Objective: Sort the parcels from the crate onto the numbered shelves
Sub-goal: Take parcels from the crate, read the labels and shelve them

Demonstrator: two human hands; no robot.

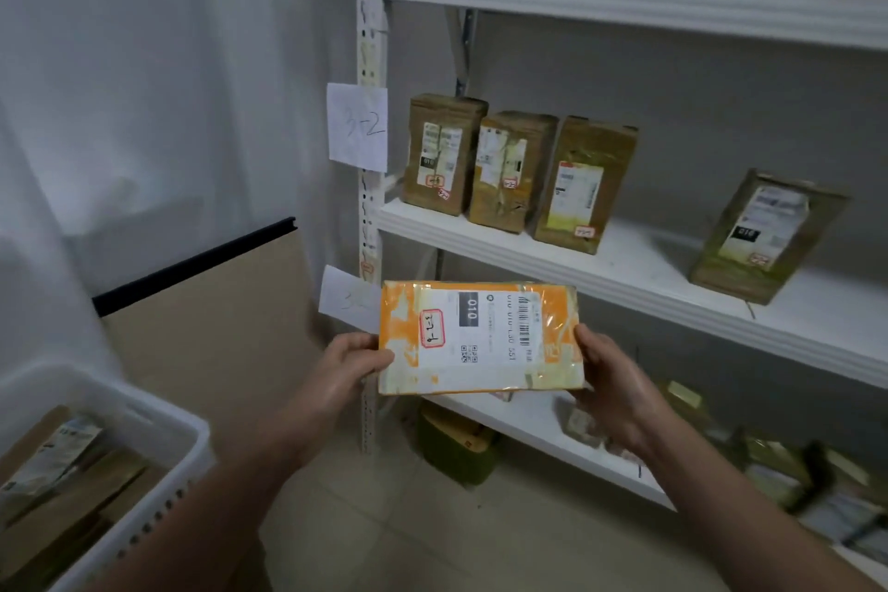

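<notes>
- The left hand grips the left short end of a flat orange-and-white taped parcel, thumb on its top face and fingers curled beneath.
- The right hand holds the opposite short end the same way, so the parcel's long axis runs left to right between the two hands, label up.
- A red-bordered handwritten sticker near the left hand seems to read 3-2 and one more digit.
- The parcel hangs in the air in front of the rack, just below the front edge of the white middle shelf; that shelf lies up and ahead of both hands.
- A white paper sign marked 3-2 is fixed to the rack's upright beside this tier, so it is probably the target.
- On it stand three upright brown cardboard parcels at the left and one tilted brown parcel at the right, with bare board between them.
- The shelf's front lip must be cleared first.
- A white plastic crate, still holding parcels, sits low to the left.
</notes>
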